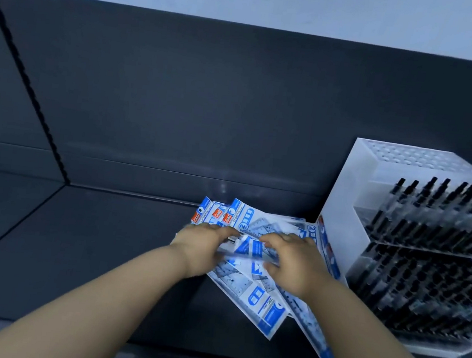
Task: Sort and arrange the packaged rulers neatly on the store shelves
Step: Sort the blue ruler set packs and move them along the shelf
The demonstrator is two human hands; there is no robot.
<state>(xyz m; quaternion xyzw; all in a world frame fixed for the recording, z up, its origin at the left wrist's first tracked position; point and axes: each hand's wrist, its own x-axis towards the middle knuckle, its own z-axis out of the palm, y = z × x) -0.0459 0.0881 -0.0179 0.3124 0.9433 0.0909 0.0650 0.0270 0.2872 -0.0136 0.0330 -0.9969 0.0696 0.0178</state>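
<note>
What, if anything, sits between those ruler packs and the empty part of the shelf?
Nothing visible. The ruler packs lie fanned under the left hand and right hand, with bare dark shelf open to their left. The white pen display crowds only their right side.

Ruler packs [256, 296] fanned on shelf [88, 250], touching pen rack [356, 175] at right.

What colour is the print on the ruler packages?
Blue and white, with small red labels, on the ruler packages; head view.
</note>
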